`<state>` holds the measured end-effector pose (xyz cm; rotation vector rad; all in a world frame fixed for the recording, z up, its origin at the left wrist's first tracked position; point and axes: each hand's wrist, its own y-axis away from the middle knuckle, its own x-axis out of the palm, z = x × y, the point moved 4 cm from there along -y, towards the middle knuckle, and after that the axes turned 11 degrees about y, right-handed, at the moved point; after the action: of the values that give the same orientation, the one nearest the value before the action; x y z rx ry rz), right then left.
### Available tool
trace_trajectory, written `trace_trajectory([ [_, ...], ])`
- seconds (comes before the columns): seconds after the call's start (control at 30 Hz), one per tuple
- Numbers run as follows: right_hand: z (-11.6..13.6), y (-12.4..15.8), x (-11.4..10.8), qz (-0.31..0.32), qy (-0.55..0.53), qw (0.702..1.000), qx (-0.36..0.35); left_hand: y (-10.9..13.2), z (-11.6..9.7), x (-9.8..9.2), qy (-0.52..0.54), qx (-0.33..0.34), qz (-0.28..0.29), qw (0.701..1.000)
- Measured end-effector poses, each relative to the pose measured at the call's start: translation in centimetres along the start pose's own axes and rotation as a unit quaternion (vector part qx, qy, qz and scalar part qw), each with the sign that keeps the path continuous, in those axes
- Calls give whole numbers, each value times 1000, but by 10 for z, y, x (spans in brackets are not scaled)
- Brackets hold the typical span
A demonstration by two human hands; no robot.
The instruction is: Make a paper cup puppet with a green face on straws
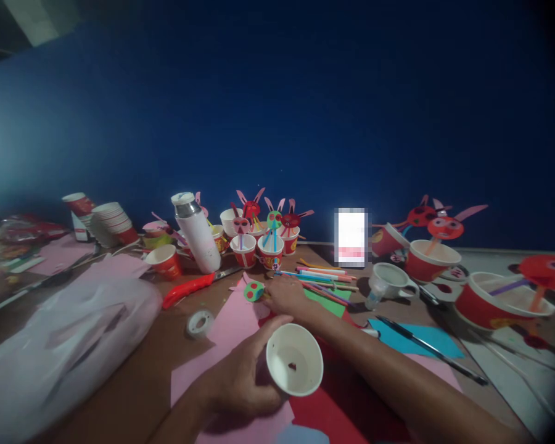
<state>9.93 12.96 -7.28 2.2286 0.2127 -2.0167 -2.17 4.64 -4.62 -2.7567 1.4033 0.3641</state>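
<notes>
My left hand is wrapped round a white-lined paper cup, its open mouth tipped toward me. A small dark spot shows on the cup's inner bottom. Farther forward, my right hand reaches across with its fingers closed at the edge of a small green paper animal face with red eyes and pink ears. The fingertips are partly hidden. Pink paper lies under the face and the left hand, and red paper lies under the right forearm.
Several finished paper-cup animals stand along the blue wall, with more at right. Around the hands are a white flask, a red-handled knife, a tape roll, coloured pens, a mug and a plastic bag.
</notes>
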Motion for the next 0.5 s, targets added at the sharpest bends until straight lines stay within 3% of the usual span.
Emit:
trace_trajectory([
  [0.27, -7, 1, -8, -15, -76, 997, -8, -4, 8, 5, 49, 11, -17, 999],
  [0.5, -19, 20, -29, -94, -223, 970, 34, -5, 1, 12, 85, 0, -28, 996],
])
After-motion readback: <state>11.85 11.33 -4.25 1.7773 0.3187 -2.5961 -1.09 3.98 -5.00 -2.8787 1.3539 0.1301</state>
